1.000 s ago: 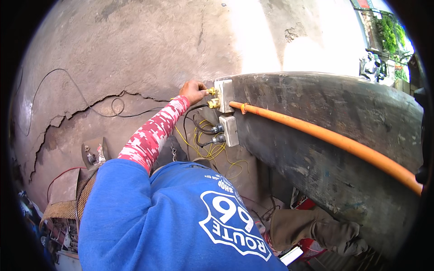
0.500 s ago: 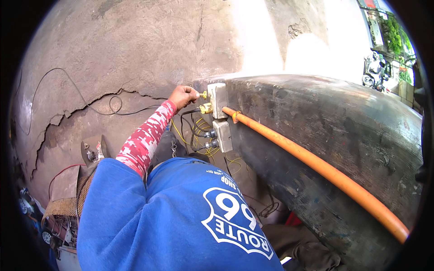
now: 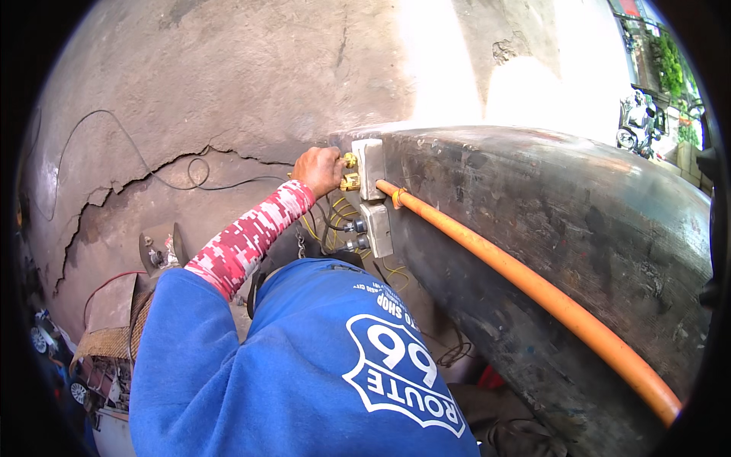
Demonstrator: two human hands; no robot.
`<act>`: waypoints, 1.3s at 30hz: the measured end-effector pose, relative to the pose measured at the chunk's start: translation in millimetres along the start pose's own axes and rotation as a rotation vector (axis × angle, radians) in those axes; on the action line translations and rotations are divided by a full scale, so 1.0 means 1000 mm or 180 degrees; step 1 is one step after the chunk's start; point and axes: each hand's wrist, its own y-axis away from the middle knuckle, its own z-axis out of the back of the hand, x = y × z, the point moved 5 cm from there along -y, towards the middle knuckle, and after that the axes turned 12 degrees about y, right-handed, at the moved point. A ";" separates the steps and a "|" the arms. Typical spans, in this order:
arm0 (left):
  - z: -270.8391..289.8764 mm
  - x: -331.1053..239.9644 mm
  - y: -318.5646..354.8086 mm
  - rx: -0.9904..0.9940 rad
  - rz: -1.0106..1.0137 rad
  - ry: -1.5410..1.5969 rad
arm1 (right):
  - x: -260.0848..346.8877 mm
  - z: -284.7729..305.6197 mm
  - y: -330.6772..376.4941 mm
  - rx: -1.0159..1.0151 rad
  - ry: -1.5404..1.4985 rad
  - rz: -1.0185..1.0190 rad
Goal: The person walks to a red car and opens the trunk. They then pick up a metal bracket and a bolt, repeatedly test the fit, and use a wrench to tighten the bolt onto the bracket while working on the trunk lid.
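My left hand (image 3: 318, 169), in a red-and-white patterned sleeve, is closed at the upper outlet box (image 3: 370, 169). Its fingers grip a yellow plug (image 3: 350, 160) that meets the side of that box. Just below it, a second yellow plug (image 3: 350, 182) sits against the same box, partly behind my hand. Two black plugs (image 3: 355, 226) are in the lower outlet box (image 3: 377, 228). My fingertips and the plug's cord are mostly hidden. My right hand is out of view.
An orange conduit (image 3: 533, 286) runs from the upper box along a dark, worn surface (image 3: 548, 198). Yellow and black cords hang below the plugs. A black cable (image 3: 152, 171) crosses the cracked wall (image 3: 228, 91). A woven mat (image 3: 99, 344) lies at the lower left.
My left hand has moved right and slightly down, closer to the upper box. The yellow plug, earlier held with a gap before the box, is now against it.
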 end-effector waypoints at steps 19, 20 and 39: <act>-0.033 0.055 -0.034 0.0649 0.0118 -0.0039 | 0.060 0.027 -0.029 -0.0499 -0.0442 0.0453; -0.035 0.066 -0.036 0.0374 -0.0026 -0.0396 | 0.062 0.027 -0.029 -0.0513 -0.0536 0.0482; -0.177 0.190 0.271 0.2118 0.1359 -0.0995 | -0.117 0.289 0.181 -0.0265 0.0804 -0.0079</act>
